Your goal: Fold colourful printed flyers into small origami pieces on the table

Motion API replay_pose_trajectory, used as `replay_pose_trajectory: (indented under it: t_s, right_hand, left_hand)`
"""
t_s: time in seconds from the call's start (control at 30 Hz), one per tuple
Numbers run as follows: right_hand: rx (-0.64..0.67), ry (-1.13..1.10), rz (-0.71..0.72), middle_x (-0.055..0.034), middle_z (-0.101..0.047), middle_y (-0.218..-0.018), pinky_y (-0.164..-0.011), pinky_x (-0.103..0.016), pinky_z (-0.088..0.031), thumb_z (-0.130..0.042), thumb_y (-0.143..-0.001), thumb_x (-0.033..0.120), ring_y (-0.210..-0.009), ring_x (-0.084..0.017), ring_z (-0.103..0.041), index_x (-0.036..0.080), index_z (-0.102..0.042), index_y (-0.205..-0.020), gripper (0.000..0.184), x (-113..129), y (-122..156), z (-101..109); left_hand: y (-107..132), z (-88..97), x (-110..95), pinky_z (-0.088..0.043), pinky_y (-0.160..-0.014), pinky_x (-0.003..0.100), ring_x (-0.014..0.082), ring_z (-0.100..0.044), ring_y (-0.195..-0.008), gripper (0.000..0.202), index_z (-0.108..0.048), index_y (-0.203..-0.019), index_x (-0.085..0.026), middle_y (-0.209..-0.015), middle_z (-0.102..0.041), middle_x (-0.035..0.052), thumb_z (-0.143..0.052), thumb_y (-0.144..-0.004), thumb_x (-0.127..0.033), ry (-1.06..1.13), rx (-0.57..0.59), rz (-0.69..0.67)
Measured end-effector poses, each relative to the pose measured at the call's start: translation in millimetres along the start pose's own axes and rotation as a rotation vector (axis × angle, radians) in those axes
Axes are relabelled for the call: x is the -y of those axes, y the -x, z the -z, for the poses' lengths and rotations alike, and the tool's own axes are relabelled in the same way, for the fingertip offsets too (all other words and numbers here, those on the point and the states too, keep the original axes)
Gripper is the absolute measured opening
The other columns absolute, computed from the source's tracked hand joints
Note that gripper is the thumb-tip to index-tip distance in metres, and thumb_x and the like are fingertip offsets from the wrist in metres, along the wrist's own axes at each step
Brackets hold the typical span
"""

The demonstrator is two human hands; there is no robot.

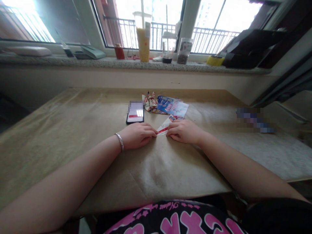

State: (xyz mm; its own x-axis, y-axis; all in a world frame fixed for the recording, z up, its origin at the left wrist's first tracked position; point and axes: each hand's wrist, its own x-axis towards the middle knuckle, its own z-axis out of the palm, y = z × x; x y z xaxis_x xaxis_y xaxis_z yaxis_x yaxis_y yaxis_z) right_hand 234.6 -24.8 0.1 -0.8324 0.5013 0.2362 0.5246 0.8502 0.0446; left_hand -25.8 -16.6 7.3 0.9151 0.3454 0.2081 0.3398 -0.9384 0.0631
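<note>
A small folded sheet of paper (162, 128), white with a red stripe and a printed far end, lies on the table in front of me. My left hand (138, 136) has its fingers closed at the paper's near left corner. On the other side, my right hand (184, 131) bends its fingers down over the paper's right part and covers some of it. Just beyond my left hand is a phone (135, 117) with its screen lit. Past the paper rest a folded paper shape (150, 102) with red and white points and a few blue printed sheets (174, 106).
The table (117, 172) has a tan cover and ends at a wall below a stone windowsill (97, 62). On the sill stand a tall yellow cup (143, 42), a red jar (119, 52), clear containers (184, 51), yellow tape (215, 60) and a black bag (248, 48). A blurred item (255, 121) lies far right.
</note>
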Motion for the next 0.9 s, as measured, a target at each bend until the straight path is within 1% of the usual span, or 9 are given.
replay_pose_trajectory:
  t_s: [0.1,0.27,0.4,0.53,0.73,0.9]
  right_hand:
    - [-0.012,0.004,0.007,-0.0040,-0.070,-0.093,-0.076,-0.029,-0.043,-0.050,-0.086,0.019,-0.085,-0.017,-0.060,0.024,-0.071,-0.092,0.022,-0.8,0.9,-0.7]
    - [-0.091,0.009,0.007,-0.0052,-0.070,-0.095,-0.076,-0.029,-0.042,-0.050,-0.088,0.018,-0.087,-0.017,-0.058,0.024,-0.071,-0.095,0.023,-4.5,-0.2,-9.9]
    - [-0.093,0.017,-0.002,-0.0051,-0.069,-0.097,-0.075,-0.029,-0.041,-0.050,-0.088,0.019,-0.087,-0.017,-0.057,0.024,-0.071,-0.095,0.023,-9.0,-1.3,-16.0]
    - [-0.081,0.015,-0.015,-0.0050,-0.069,-0.094,-0.073,-0.028,-0.040,-0.051,-0.087,0.018,-0.085,-0.017,-0.057,0.023,-0.071,-0.092,0.022,-12.2,0.5,-13.6]
    - [-0.072,-0.010,-0.035,-0.0039,-0.068,-0.091,-0.070,-0.027,-0.040,-0.054,-0.083,0.016,-0.080,-0.016,-0.057,0.024,-0.071,-0.087,0.020,-16.5,4.6,-6.8]
    - [-0.081,-0.009,-0.038,-0.0038,-0.068,-0.089,-0.069,-0.027,-0.040,-0.054,-0.083,0.015,-0.079,-0.015,-0.057,0.024,-0.072,-0.085,0.020,-19.0,6.3,-5.9]
  left_hand:
    - [0.3,1.0,0.2,-0.051,-0.088,0.033,0.0186,-0.061,-0.102,0.027,-0.065,-0.102,-0.018,-0.112,-0.067,0.0054,-0.046,-0.085,-0.013,0.008,0.004,-0.001]
    - [1.8,0.9,1.3,-0.051,-0.087,0.033,0.0186,-0.061,-0.100,0.026,-0.065,-0.102,-0.019,-0.111,-0.067,0.0060,-0.047,-0.084,-0.013,0.018,0.012,0.008]
    - [2.9,0.2,2.0,-0.051,-0.087,0.034,0.0187,-0.061,-0.100,0.027,-0.065,-0.101,-0.019,-0.110,-0.067,0.0066,-0.046,-0.084,-0.013,0.020,0.015,0.014]
    - [3.2,0.6,1.2,-0.051,-0.086,0.034,0.0191,-0.061,-0.099,0.026,-0.065,-0.099,-0.018,-0.110,-0.067,0.0071,-0.047,-0.082,-0.012,0.023,0.003,0.017]
    - [3.1,0.5,0.3,-0.051,-0.085,0.032,0.0178,-0.061,-0.098,0.025,-0.066,-0.096,-0.018,-0.108,-0.067,0.0067,-0.047,-0.082,-0.011,0.023,-0.015,0.013]
    - [3.6,-0.4,0.8,-0.051,-0.085,0.033,0.0185,-0.060,-0.098,0.024,-0.065,-0.096,-0.018,-0.109,-0.066,0.0067,-0.046,-0.081,-0.012,0.000,0.000,0.013]
